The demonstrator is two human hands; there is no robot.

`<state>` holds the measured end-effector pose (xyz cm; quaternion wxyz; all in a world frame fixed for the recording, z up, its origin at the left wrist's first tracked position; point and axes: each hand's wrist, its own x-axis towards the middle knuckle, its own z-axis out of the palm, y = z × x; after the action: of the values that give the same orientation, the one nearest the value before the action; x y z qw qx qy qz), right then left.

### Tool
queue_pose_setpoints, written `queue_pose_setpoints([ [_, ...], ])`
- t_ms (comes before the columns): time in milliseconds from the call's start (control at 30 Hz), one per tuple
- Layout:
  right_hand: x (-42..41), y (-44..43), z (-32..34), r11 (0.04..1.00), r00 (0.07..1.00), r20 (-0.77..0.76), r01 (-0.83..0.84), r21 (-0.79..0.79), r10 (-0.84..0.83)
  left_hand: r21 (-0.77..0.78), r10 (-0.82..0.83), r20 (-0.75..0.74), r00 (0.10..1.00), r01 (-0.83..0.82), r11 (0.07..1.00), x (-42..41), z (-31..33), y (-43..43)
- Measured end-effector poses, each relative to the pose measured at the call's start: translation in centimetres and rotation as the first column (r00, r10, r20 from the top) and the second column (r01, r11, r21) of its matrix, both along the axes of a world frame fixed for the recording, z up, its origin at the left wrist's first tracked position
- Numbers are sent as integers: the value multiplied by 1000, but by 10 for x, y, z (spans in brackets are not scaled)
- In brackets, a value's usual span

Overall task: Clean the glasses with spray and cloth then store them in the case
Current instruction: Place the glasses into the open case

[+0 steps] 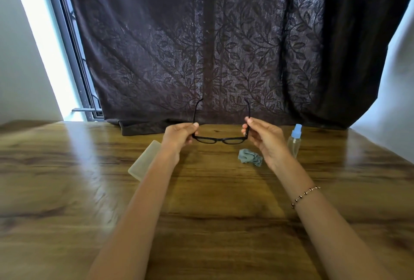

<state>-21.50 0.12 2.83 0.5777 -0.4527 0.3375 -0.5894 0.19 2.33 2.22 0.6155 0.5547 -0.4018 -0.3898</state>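
Note:
Black-framed glasses (220, 139) are held up above the wooden table (212, 212), their temples unfolded and pointing away from me. My left hand (179, 136) pinches the left temple near the hinge. My right hand (262, 138) pinches the right temple the same way. A crumpled grey cloth (249, 156) lies on the table just below the glasses. To the right stands a clear spray bottle (295, 141) with a blue cap, upright. A pale translucent case (144, 160) lies closed on the table, partly hidden behind my left forearm.
A dark leaf-patterned curtain (224, 44) hangs along the table's far edge, its hem resting on the wood. A bright window strip with its frame (67, 44) is at the left. White wall shows at both sides.

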Motion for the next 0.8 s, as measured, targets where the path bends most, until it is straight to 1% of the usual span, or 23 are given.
queue_pose_setpoints([
  [67, 2, 0, -2, 996, 993, -82, 87, 18, -85, -15, 1, -16, 1000, -1, 1000, 3, 5, 3],
  [133, 2, 1, -2, 993, 980, -163, 115, 13, -111, 2, 15, -35, 999, -15, 1000, 2, 6, 7],
  [300, 3, -1, -3, 994, 908, -407, 112, 13, -97, 34, 55, -79, 995, -53, 998, 4, 7, 12],
  [433, 7, -1, -4, 998, 851, -523, 65, 17, -46, 35, 40, -65, 997, -38, 999, 3, 9, 14],
  [567, 9, 3, -2, 998, 754, -656, -64, -5, 45, 40, -4, 4, 1000, 3, 999, 1, 8, 14],
  [667, 12, 6, 0, 986, 684, -721, -164, -4, 111, 39, 20, 77, 997, -24, 999, 2, 6, 12],
  [733, 12, 7, -1, 983, 657, -745, -185, -9, 117, 23, 49, 158, 986, -53, 998, 3, 4, 9],
  [800, 12, 7, -2, 984, 647, -757, -175, -36, 87, 13, 57, 261, 964, -63, 998, 4, 3, 7],
])
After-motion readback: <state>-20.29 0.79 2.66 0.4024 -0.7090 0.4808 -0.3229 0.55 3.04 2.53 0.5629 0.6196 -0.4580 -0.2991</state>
